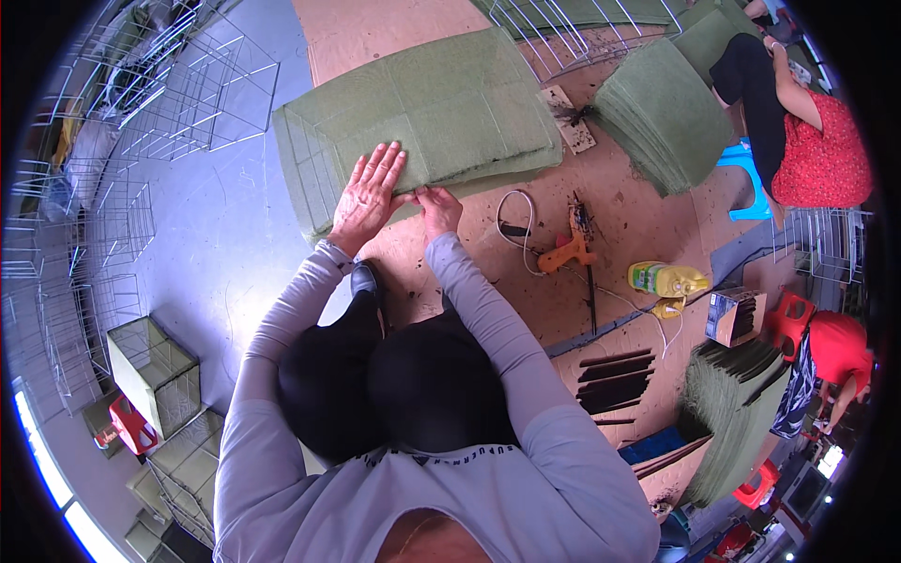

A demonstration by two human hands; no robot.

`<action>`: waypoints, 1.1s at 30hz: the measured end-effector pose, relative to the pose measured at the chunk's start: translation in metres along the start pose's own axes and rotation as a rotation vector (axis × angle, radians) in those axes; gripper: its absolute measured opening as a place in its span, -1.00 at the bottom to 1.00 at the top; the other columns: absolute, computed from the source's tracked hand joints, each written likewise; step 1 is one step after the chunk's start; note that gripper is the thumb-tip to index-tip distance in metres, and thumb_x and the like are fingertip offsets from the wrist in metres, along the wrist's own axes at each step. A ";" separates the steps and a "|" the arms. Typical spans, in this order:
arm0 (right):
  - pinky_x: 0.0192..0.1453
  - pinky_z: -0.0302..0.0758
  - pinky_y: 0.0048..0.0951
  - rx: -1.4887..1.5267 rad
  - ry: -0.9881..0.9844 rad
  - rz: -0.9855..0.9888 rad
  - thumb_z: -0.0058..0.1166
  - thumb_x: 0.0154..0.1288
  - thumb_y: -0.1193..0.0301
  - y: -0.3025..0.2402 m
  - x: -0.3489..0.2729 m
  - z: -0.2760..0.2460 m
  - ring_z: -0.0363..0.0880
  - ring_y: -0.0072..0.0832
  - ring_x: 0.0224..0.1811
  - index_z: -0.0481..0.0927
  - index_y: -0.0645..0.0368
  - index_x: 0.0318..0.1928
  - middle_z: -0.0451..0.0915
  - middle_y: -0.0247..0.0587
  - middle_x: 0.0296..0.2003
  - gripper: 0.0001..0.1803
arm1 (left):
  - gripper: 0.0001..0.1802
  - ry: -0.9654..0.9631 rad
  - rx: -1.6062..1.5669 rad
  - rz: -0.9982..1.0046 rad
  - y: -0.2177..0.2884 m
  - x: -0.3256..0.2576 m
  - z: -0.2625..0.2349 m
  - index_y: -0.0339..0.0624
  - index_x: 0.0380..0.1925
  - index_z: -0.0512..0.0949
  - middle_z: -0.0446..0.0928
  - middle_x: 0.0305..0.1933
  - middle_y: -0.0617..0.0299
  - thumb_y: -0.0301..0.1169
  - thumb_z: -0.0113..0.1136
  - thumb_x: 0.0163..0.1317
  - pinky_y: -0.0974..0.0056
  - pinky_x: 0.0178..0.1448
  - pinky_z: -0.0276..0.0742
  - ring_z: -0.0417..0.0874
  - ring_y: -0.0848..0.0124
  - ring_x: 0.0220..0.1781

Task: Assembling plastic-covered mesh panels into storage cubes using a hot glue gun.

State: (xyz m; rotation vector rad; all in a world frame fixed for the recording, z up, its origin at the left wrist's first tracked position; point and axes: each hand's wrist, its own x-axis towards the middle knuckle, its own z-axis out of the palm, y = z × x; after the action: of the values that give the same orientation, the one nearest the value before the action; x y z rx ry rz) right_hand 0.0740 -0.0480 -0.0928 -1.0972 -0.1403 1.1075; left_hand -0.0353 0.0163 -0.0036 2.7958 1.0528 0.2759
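felt-covered wire frame (422,113) lies on the brown board (648,225); the left hand (368,199) spreads open on its near edge, the right hand (438,212) curls there, grip unclear. steady palm pressure should keep the edge smooth.

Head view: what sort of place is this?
Probably a workshop, with bare wire frames at left, stacked green sheets at right and an orange gun-shaped tool.

Bare board (477,236) right of hands (439,212), then white cable (498,218), orange glue gun (566,253)
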 end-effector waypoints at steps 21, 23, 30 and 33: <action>-0.38 0.27 -0.61 0.065 0.026 0.049 0.24 0.19 0.49 0.005 0.000 0.003 0.44 -0.70 -0.43 0.61 0.14 -0.39 0.59 -0.43 -0.44 -0.94 | -0.11 -0.026 0.035 -0.010 0.006 0.001 -0.001 -0.11 0.41 0.04 -0.04 0.52 0.15 0.08 0.06 0.19 0.02 0.54 -0.12 -0.06 0.19 0.55; -0.38 0.27 -0.61 0.064 0.008 0.023 0.22 0.19 0.52 0.004 -0.004 0.007 0.43 -0.70 -0.43 0.60 0.15 -0.39 0.59 -0.43 -0.44 -0.95 | -0.10 0.005 0.012 -0.028 0.005 0.001 0.000 -0.12 0.42 0.03 -0.04 0.52 0.13 0.12 0.02 0.19 0.02 0.54 -0.12 -0.07 0.18 0.55; -0.38 0.28 -0.61 -0.001 -0.060 -0.037 0.18 0.15 0.54 0.010 0.003 -0.003 0.43 -0.69 -0.46 0.61 0.18 -0.39 0.59 -0.41 -0.47 -0.98 | -0.15 -0.041 -0.001 0.041 0.011 0.013 0.006 -0.11 0.41 0.03 -0.04 0.52 0.16 0.03 0.01 0.21 0.03 0.53 -0.07 -0.06 0.18 0.55; -0.36 0.30 -0.60 -0.023 -0.042 -0.010 0.21 0.17 0.50 0.003 0.003 -0.003 0.48 -0.66 -0.44 0.62 0.18 -0.36 0.61 -0.40 -0.47 -0.96 | -0.20 -0.058 0.149 0.035 0.012 0.018 0.006 -0.06 0.42 0.03 -0.01 0.52 0.21 -0.01 -0.01 0.25 0.04 0.53 -0.05 -0.03 0.21 0.54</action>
State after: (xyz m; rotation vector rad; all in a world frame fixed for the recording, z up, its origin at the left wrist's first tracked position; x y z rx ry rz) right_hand 0.0748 -0.0476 -0.0973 -1.0927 -0.1912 1.1230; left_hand -0.0130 0.0186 -0.0044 2.9363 1.0532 0.1244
